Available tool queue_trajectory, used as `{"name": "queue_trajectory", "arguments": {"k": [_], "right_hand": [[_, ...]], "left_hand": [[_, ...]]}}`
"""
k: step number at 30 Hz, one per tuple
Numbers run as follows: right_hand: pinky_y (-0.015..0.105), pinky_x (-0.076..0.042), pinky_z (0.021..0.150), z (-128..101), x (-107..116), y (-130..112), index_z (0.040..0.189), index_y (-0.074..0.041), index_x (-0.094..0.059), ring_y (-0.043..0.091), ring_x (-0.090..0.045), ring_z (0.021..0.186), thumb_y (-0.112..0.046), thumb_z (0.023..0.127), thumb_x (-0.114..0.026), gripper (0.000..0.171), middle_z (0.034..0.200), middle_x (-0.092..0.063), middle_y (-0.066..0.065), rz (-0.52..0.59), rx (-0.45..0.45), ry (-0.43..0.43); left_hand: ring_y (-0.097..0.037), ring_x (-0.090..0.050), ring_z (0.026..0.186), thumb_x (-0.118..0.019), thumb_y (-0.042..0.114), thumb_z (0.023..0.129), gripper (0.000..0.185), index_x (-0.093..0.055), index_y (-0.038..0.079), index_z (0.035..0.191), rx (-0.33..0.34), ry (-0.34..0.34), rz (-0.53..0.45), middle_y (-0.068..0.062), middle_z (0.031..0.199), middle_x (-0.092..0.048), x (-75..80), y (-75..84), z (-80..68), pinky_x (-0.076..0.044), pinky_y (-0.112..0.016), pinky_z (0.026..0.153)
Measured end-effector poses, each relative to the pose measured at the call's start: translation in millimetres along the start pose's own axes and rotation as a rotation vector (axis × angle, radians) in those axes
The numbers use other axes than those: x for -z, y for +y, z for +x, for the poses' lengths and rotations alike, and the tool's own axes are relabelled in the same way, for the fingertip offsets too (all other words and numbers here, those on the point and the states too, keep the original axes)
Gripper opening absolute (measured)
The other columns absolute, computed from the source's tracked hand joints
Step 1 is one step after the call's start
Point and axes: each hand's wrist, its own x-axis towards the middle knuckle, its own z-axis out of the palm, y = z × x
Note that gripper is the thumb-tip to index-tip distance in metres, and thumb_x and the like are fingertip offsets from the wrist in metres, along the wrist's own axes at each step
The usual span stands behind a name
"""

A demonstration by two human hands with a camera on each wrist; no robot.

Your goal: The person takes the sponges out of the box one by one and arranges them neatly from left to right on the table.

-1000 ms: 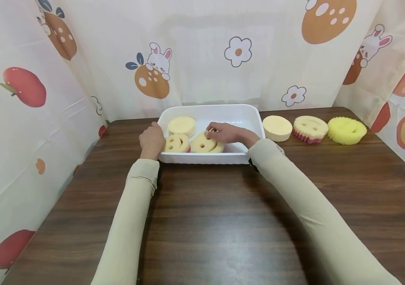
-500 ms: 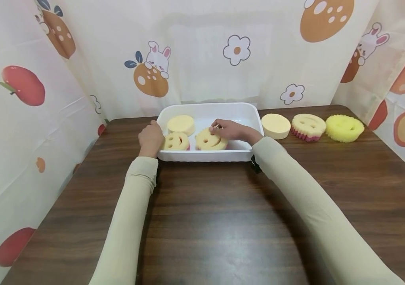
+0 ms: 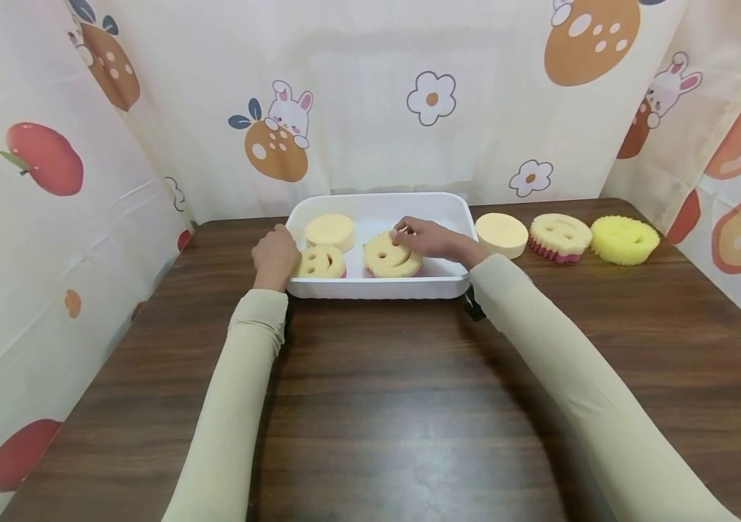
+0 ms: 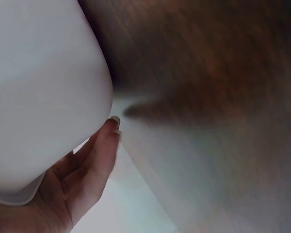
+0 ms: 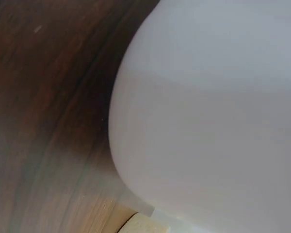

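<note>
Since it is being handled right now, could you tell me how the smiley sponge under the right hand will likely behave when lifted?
The smiley sponge looks like porous foam, so probably light and squashy under the right hand. Its eye and mouth holes suggest it may flex. It sits tilted on edge in the tray, and being round, it might roll or flop flat if released.
</note>
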Motion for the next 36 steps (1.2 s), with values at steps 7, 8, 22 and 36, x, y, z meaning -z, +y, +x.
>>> {"name": "queue_trajectory", "arguments": {"k": [7, 8, 22, 36], "right_hand": [[0.047, -0.036, 0.112, -5.9, 3.7, 0.8, 0.131, -0.011, -0.052, 0.029, -0.046, 0.13, -0.041, 0.105, -0.042, 0.041, 0.138, -0.052, 0.017, 0.021, 0.008, 0.04], [0.046, -0.037, 0.111, -6.6, 4.1, 0.6, 0.13, -0.011, -0.053, 0.028, -0.047, 0.129, -0.041, 0.105, -0.042, 0.04, 0.137, -0.053, 0.016, 0.026, 0.005, 0.044], [0.041, -0.035, 0.103, -12.7, 10.8, 1.4, 0.126, -0.009, -0.05, 0.026, -0.044, 0.119, -0.036, 0.107, -0.038, 0.035, 0.128, -0.051, 0.015, 0.082, -0.026, 0.082], [0.04, -0.033, 0.103, -23.3, 17.5, 0.0, 0.124, -0.009, -0.047, 0.026, -0.044, 0.118, -0.034, 0.108, -0.033, 0.033, 0.123, -0.05, 0.015, 0.084, -0.047, 0.121]], "left_hand": [[-0.042, -0.063, 0.114, -0.041, 0.018, 0.097, 0.043, -0.043, -0.007, 0.132, -0.003, 0.008, 0.008, -0.027, 0.125, -0.061, -0.4, -0.5, 0.3, -0.051, -0.053, 0.093], [-0.042, -0.063, 0.114, -0.041, 0.018, 0.097, 0.043, -0.043, -0.007, 0.133, -0.002, 0.011, 0.007, -0.027, 0.125, -0.061, -0.5, -1.0, 0.6, -0.051, -0.053, 0.093], [-0.042, -0.063, 0.114, -0.044, 0.019, 0.096, 0.045, -0.044, -0.006, 0.133, 0.003, 0.02, 0.0, -0.027, 0.125, -0.062, -3.2, -2.3, 4.9, -0.051, -0.054, 0.092], [-0.042, -0.063, 0.114, -0.042, 0.019, 0.097, 0.046, -0.043, -0.007, 0.135, -0.004, 0.001, 0.017, -0.027, 0.125, -0.061, -1.4, -1.6, 1.2, -0.051, -0.054, 0.092]]}}
